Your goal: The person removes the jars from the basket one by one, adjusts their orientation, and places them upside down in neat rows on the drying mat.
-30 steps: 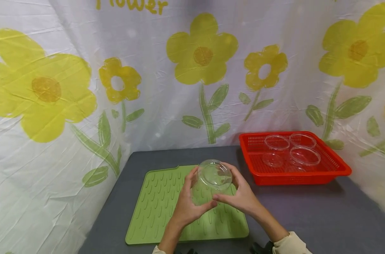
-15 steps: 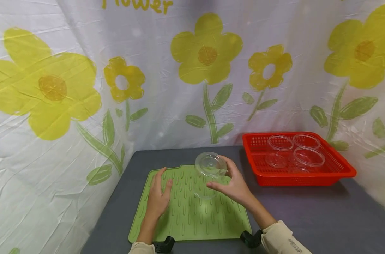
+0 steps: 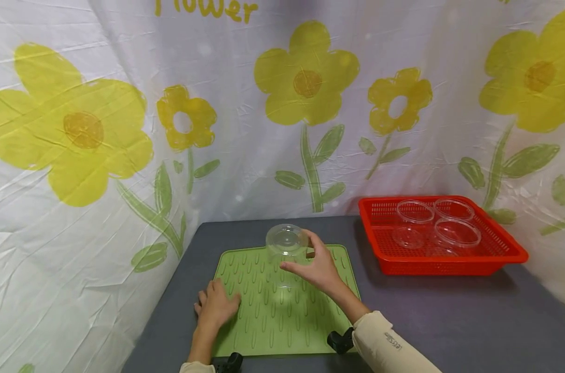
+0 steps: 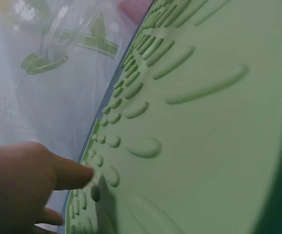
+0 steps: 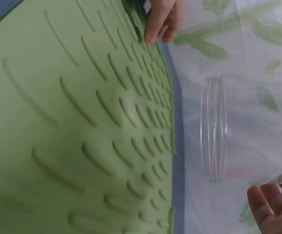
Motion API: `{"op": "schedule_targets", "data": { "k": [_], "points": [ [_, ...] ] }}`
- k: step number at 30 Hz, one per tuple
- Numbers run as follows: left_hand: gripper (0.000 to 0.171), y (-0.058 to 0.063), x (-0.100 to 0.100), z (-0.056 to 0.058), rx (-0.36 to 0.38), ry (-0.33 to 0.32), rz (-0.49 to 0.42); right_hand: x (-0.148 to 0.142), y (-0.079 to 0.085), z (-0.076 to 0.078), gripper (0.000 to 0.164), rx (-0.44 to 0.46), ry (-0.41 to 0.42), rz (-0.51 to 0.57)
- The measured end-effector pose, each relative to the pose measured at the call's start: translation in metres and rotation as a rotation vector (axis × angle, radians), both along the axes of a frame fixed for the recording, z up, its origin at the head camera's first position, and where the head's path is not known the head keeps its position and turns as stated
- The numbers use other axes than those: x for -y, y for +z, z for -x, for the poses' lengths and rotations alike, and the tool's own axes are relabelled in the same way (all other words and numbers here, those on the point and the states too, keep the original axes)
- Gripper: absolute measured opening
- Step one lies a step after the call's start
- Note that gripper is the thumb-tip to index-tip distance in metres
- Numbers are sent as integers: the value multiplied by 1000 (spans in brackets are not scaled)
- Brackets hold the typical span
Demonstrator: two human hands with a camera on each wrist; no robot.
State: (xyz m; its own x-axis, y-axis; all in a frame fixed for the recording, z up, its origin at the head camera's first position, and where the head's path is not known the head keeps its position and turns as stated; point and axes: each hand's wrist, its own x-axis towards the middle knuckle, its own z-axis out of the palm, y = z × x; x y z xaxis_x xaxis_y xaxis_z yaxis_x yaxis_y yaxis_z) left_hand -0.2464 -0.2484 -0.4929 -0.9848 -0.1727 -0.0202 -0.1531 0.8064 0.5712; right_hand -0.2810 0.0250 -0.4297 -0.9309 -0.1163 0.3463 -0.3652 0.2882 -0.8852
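Observation:
A clear, see-through plastic jar [image 3: 286, 254] is held above the green ribbed mat [image 3: 259, 331] by my right hand [image 3: 321, 265], thumb on the near side and fingers on the right. It is upside down: in the right wrist view, the threaded rim of the jar [image 5: 214, 129] faces the mat. Only fingertips of the right hand [image 5: 273, 207] show there. My left hand [image 3: 215, 305] is at the mat's left edge, fingers loosely bent, holding nothing. In the left wrist view, the left hand [image 4: 28, 170] has a finger over the mat; contact is unclear.
A red perforated basket [image 3: 454, 267] stands at the back right of the dark grey table [image 3: 431, 321], with three clear jars [image 3: 457, 233] inside, mouths up. A flower-printed white curtain [image 3: 245, 171] hangs behind and to the left.
Both hands were on the jar; the left hand let go and moved left and down to the mat's edge. The right hand carried the jar leftward.

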Motion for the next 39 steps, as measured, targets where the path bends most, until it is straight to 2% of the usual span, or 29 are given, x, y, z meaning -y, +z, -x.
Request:
{"op": "schedule_targets", "data": {
  "k": [2,11,24,33,39],
  "points": [
    [77,0,1,-1,56,-19,12,10,-2,4,95,-4,11,-3],
    [76,1,3,-3,113,-42,76,49,-14,21,94,20,67,-32],
    [73,-3,4,-6,65,-52,150,100,-23,28,97,29,96,-102],
    [72,-9,5,-4,53,-38,194,116,-33,32,98,41,94,-80],
    [72,-9,4,-4,62,-31,189,125,-32,33,97,51,97,-93]
  ]
}}
